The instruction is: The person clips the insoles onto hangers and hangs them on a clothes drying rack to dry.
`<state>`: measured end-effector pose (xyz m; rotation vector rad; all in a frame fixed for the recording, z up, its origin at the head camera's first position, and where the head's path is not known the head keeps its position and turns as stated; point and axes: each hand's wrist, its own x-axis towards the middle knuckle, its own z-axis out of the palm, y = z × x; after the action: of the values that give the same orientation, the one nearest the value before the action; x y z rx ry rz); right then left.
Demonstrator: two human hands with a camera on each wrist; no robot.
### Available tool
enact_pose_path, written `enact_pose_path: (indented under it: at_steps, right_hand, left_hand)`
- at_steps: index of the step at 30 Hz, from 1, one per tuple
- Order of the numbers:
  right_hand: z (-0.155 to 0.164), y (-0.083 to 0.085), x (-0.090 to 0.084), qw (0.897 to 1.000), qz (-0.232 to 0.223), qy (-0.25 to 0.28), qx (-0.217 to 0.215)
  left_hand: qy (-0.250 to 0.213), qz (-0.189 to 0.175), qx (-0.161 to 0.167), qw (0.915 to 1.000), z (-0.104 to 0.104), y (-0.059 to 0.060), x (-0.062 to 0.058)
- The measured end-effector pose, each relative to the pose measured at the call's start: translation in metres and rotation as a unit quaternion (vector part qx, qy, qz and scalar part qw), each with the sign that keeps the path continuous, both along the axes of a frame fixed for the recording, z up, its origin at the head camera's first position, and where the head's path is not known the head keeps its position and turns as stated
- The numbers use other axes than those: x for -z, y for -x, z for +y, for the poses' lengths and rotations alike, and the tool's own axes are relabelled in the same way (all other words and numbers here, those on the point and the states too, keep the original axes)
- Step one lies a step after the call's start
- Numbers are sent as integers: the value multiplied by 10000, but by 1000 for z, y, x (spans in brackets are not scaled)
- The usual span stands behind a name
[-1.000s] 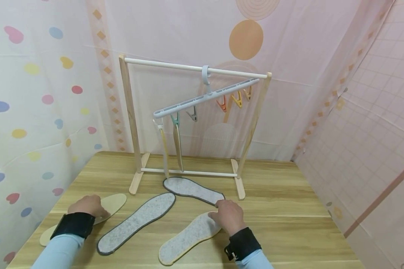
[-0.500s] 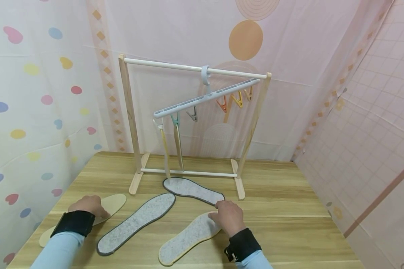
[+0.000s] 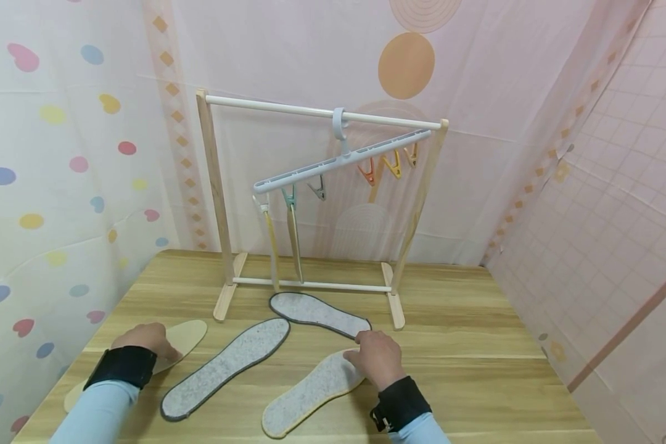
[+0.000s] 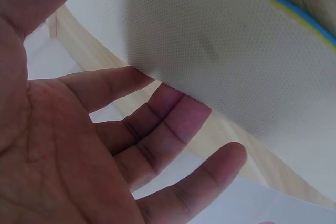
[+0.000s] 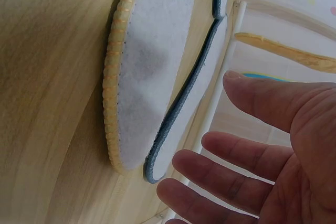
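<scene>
My left hand (image 3: pixel 144 341) rests at a cream insole (image 3: pixel 189 336) on the table's left side. In the left wrist view, its fingertips (image 4: pixel 184 111) meet the edge of that mesh-textured insole, which has a blue and yellow far rim; the thumb stands apart. My right hand (image 3: pixel 380 357) hovers by the upper end of a grey felt insole (image 3: pixel 311 394) with yellow edging. Its fingers are loosely spread with nothing between them in the right wrist view. Between the hands lies a dark-edged grey insole (image 3: pixel 227 367); another dark-edged insole (image 3: pixel 319 314) lies behind, close to the right fingertips.
A wooden rack (image 3: pixel 213 172) with white bars stands at the table's back. From it hangs a tilted pale-blue clip hanger (image 3: pixel 300 174). White and green clips at its low end hold two insoles (image 3: pixel 295 243); the other clips, including an orange clip (image 3: pixel 368 171), hang bare.
</scene>
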<state>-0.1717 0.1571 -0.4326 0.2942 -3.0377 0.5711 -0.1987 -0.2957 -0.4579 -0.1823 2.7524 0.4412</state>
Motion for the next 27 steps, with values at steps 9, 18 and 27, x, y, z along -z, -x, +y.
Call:
enact_pose_path:
  at_steps: [9, 18, 27]
  right_hand:
    - [-1, 1, -1, 10000, 7, -4, -43]
    - [-3, 1, -1, 9999, -50, -104, -5]
    - [-3, 1, -1, 9999, 0, -117, -10]
  left_hand:
    - [57, 189, -52, 9998, 1, -2, 1]
    - [80, 258, -147, 9995, 2, -1, 0]
    - [23, 199, -269, 9994, 9, -5, -8]
